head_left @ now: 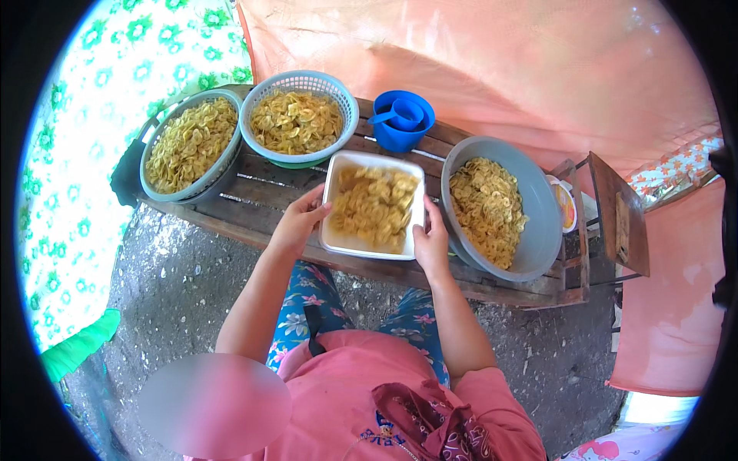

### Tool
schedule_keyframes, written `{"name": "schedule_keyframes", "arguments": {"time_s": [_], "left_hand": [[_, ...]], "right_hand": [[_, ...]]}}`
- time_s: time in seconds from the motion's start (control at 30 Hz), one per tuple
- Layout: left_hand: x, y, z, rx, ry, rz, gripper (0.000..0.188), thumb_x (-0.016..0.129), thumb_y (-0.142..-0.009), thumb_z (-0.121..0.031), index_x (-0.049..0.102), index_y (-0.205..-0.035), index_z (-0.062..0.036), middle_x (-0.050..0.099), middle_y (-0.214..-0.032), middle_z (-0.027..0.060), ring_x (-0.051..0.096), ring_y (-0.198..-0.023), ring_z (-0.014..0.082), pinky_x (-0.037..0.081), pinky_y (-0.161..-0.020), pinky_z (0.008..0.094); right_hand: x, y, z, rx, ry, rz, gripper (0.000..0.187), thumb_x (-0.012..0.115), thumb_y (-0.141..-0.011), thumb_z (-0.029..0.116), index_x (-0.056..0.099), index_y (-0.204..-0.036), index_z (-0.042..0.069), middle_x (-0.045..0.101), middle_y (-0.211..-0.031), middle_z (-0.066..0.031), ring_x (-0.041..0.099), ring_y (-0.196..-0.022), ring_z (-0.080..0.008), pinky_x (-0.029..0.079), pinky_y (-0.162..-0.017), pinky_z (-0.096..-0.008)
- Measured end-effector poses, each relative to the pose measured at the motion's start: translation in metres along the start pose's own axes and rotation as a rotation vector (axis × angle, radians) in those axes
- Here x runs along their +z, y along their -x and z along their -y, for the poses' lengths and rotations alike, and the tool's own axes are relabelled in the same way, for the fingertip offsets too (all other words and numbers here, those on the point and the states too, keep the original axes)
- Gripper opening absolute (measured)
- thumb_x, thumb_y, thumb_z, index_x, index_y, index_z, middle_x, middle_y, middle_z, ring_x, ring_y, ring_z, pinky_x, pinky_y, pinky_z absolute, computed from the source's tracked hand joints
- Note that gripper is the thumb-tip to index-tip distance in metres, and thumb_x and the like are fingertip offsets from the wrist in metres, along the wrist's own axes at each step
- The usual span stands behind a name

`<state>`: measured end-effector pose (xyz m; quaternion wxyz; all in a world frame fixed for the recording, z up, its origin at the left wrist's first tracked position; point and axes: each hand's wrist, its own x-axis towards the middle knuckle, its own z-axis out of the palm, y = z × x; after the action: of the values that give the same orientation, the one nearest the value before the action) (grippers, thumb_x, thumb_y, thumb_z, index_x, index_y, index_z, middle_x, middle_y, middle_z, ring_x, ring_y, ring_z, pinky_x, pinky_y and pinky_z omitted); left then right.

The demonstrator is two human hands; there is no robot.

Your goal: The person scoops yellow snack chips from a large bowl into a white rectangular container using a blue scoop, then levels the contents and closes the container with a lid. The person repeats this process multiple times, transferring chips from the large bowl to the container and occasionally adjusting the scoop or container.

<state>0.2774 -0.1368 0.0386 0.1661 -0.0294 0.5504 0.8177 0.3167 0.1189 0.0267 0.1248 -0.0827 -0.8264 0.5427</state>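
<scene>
Between my two hands is a white rectangular tub (332,234) with thin yellow chips (374,207) inside, blurred by motion. My left hand (300,219) grips its left side, thumb over the rim. On the opposite side, my right hand (432,240) holds the wall with the thumb near the rim. The tub is over the front edge of a slatted wooden bench (257,188). To its right stands a large grey basin (542,223), tilted toward me, partly filled with similar chips (488,207).
Two grey baskets of chips, one round (350,96) and one at the far left (146,165), stand on the bench. Behind the tub sits a blue bucket (396,142) with a blue dipper (406,115) in it. An orange sheet (492,61) hangs behind.
</scene>
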Motion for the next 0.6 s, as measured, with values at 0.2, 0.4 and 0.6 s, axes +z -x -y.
{"name": "schedule_keyframes", "arguments": {"time_s": [0.2, 0.4, 0.6], "left_hand": [[0.004, 0.001, -0.003, 0.075, 0.009, -0.003, 0.054, 0.062, -0.091, -0.010, 0.043, -0.141, -0.0048, 0.061, -0.098, -0.0009, 0.055, -0.089, 0.0068, 0.043, -0.083, 0.0226], [0.000, -0.007, 0.000, 0.091, 0.031, 0.011, 0.054, 0.061, -0.092, -0.010, 0.042, -0.142, -0.0044, 0.061, -0.098, -0.0001, 0.055, -0.088, 0.0066, 0.044, -0.080, 0.0218], [-0.001, -0.004, 0.005, 0.008, -0.019, -0.035, 0.056, 0.061, -0.091, -0.008, 0.041, -0.143, -0.0040, 0.057, -0.093, -0.0025, 0.053, -0.086, 0.0054, 0.044, -0.079, 0.0213]], "right_hand": [[0.000, 0.000, 0.006, -0.309, -0.021, -0.154, 0.055, 0.050, -0.084, -0.008, 0.044, -0.137, 0.003, 0.053, -0.125, -0.0149, 0.054, -0.112, -0.0218, 0.043, -0.093, -0.0321], [-0.001, -0.003, 0.008, -0.447, -0.129, -0.186, 0.055, 0.050, -0.084, -0.007, 0.044, -0.138, 0.003, 0.055, -0.120, -0.0136, 0.058, -0.097, -0.0196, 0.045, -0.087, -0.0289], [-0.004, -0.002, 0.012, -0.159, -0.090, -0.090, 0.055, 0.050, -0.084, -0.007, 0.044, -0.138, 0.004, 0.055, -0.121, -0.0147, 0.056, -0.110, -0.0198, 0.043, -0.092, -0.0299]]}}
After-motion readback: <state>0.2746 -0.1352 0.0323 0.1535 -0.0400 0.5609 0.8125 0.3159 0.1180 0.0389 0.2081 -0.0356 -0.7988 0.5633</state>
